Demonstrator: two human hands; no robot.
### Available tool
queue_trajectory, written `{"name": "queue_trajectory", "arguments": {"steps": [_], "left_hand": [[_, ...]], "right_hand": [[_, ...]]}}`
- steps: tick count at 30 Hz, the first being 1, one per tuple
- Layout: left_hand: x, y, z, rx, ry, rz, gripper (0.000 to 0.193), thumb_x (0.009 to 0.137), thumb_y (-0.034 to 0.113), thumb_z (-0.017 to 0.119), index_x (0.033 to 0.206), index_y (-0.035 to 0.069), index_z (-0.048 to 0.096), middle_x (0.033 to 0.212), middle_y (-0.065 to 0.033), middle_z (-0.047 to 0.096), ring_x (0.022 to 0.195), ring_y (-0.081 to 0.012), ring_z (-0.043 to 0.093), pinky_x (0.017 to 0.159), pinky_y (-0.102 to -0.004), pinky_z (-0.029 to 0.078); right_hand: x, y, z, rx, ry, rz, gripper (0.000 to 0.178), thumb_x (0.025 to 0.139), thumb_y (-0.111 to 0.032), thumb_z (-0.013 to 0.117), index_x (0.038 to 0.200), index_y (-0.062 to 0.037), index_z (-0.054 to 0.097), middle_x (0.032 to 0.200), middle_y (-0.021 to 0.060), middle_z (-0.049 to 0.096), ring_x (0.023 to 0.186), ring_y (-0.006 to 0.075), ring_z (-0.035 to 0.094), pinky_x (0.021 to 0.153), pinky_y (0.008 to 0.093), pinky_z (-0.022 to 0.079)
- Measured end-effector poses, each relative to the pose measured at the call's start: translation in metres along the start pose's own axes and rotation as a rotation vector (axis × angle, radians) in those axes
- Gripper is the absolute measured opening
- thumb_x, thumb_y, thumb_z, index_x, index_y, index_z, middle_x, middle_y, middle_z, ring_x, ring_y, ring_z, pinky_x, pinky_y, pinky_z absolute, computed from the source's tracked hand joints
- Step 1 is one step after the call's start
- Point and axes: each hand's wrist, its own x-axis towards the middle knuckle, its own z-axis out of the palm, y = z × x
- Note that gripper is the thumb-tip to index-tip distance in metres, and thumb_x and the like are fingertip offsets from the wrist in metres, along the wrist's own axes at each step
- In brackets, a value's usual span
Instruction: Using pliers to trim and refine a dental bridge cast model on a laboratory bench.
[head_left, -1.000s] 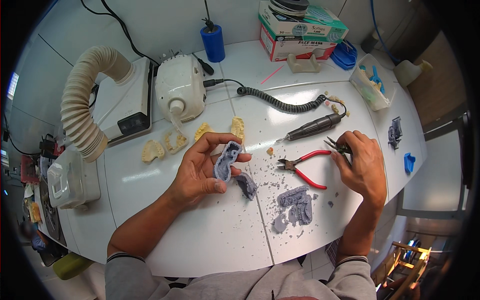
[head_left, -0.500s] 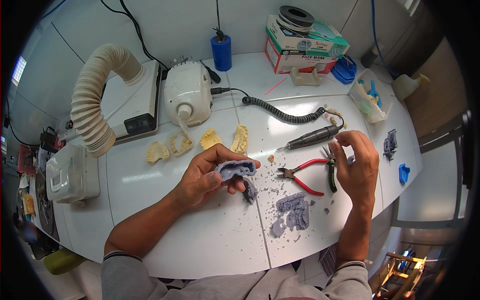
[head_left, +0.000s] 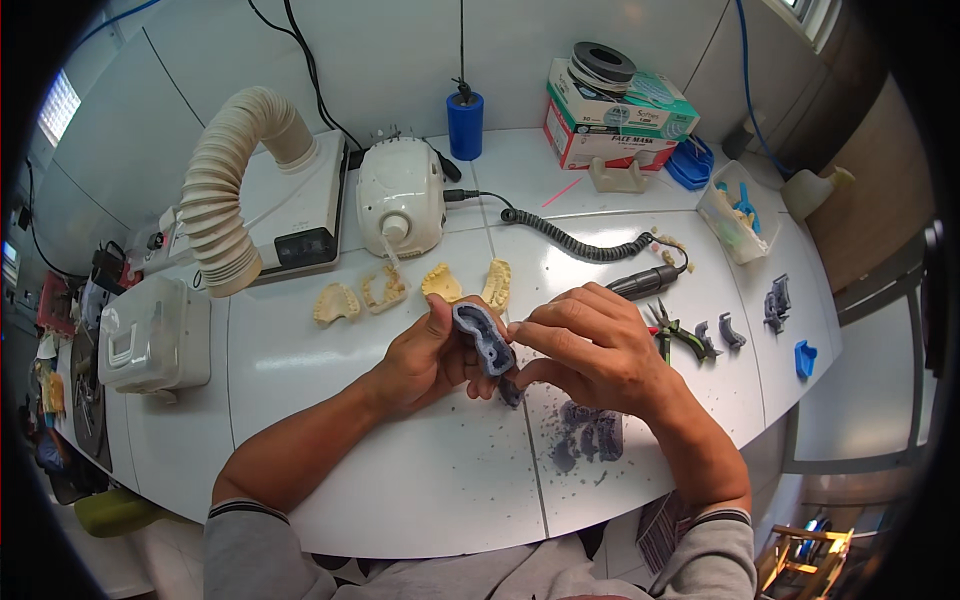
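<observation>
My left hand (head_left: 425, 355) grips a grey-purple dental impression (head_left: 480, 338), its hollow trough turned up. My right hand (head_left: 595, 345) has its fingertips at the impression's right edge, with the thumb lower down. Below the fingers shows another grey-purple piece (head_left: 511, 393); whether it is held or lies on the table I cannot tell. Broken impression material (head_left: 597, 435) lies in a heap with crumbs around it, partly under my right forearm. Just beyond my right hand are the cutting pliers (head_left: 685, 335), their handles partly hidden, and the black handpiece (head_left: 645, 283), its tip covered.
Yellow plaster dental models (head_left: 336, 303) stand in a row beyond my left hand. Behind them are a white drill control box (head_left: 400, 205) and a ribbed suction hose (head_left: 212, 190). Curved grey pieces (head_left: 732, 330) and a blue piece (head_left: 806, 358) lie at right, near a white bin (head_left: 735, 225).
My right hand has moved left from beside the pliers to the impression. The pliers have shifted and turned. My left hand has tilted the impression upright, and the whole view has shifted slightly.
</observation>
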Motion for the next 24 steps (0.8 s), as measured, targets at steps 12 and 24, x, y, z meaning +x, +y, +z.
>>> {"name": "queue_trajectory", "arguments": {"steps": [12,24], "left_hand": [[0.002,0.006,-0.002,0.185,-0.122,-0.101,0.081,0.107,0.072,0.023,0.117,0.001,0.061,0.088,-0.0168,0.072,0.064,-0.0155,0.068,0.052,-0.0251,0.051],[0.006,0.0,0.002,0.085,0.077,0.017,0.08,0.107,0.075,0.019,0.115,0.005,0.058,0.088,-0.0179,0.069,0.064,-0.0167,0.063,0.058,-0.0266,0.051]], "right_hand": [[-0.017,0.0,-0.004,-0.226,0.131,-0.101,0.041,0.075,-0.031,0.089,0.107,-0.0107,0.076,0.088,0.001,0.067,0.079,0.0183,0.065,0.071,0.035,0.05],[-0.028,0.016,-0.042,-0.276,-0.209,0.283,0.015,0.083,-0.013,0.084,0.093,-0.0078,0.073,0.081,0.0058,0.073,0.08,0.0275,0.07,0.081,0.0401,0.054]]}}
